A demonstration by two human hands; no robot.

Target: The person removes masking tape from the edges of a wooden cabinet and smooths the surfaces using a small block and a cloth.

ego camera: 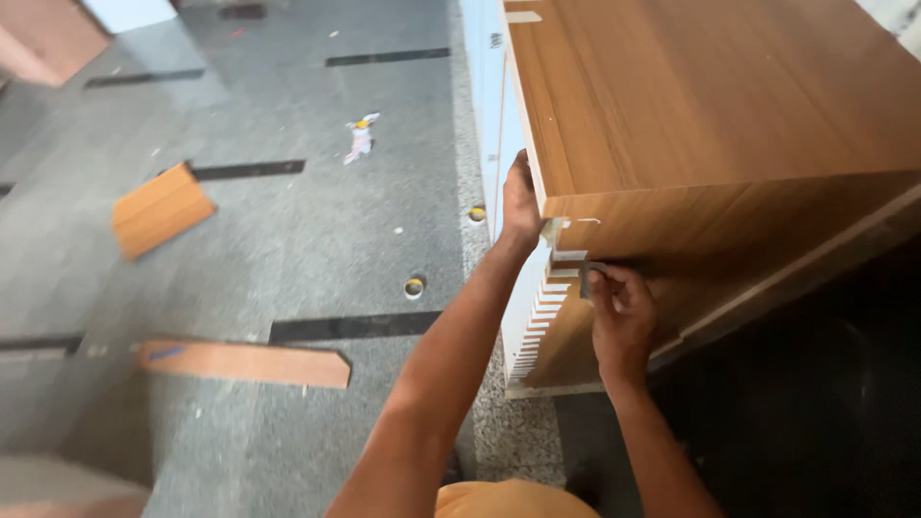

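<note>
Pinching a small grey tool point(587, 278), right hand point(622, 321) works at the wooden cabinet point(710, 125) corner w/ notched white edge strip point(545, 317). Left hand point(519, 203) grips cabinet's front edge. Strip looks partly trimmed near top; lower part left. Wood offcuts point(245, 363) on floor point(288, 240).

Wooden cabinet point(710, 105) blocks above and right of the right grip point(622, 312). Notched white edge strip point(539, 321) just left of it. Floor point(288, 249) further left open, w/ scattered wood offcuts point(158, 209).
</note>
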